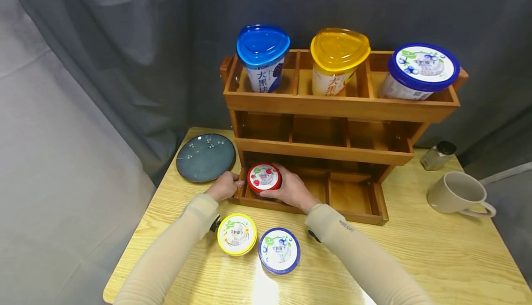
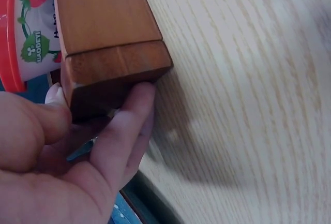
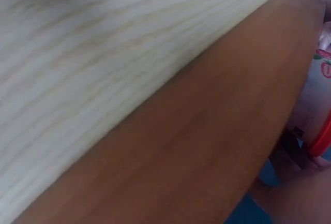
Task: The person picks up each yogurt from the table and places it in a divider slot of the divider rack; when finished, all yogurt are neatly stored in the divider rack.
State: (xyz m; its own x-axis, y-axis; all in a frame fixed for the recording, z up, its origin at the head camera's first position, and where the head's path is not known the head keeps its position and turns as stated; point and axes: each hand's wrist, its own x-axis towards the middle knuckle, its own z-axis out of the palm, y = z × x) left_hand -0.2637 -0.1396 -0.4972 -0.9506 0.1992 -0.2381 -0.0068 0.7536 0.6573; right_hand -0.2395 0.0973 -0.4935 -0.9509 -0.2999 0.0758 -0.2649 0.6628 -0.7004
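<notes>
A red-lidded yogurt tub (image 1: 264, 176) stands upright in the lower left compartment of a three-tier wooden shelf (image 1: 332, 106). My right hand (image 1: 294, 190) grips the tub from its right side, thumb toward the front and fingers behind. At the shelf's bottom left front corner, my left hand (image 1: 224, 186) holds the wooden edge between thumb and fingers. The left wrist view shows that corner (image 2: 121, 69) close up, the fingers (image 2: 124, 125) against its end. In front of the shelf, a yellow-lidded tub (image 1: 237, 234) and a blue-lidded tub (image 1: 279, 251) stand on the table.
On the top tier stand a blue-lidded cup (image 1: 262, 58), a yellow-lidded cup (image 1: 338, 60) and another blue-lidded tub (image 1: 423, 69). A dark plate (image 1: 206, 157) lies left of the shelf. To the right are a small black-capped jar (image 1: 438, 155) and a beige mug (image 1: 455, 196).
</notes>
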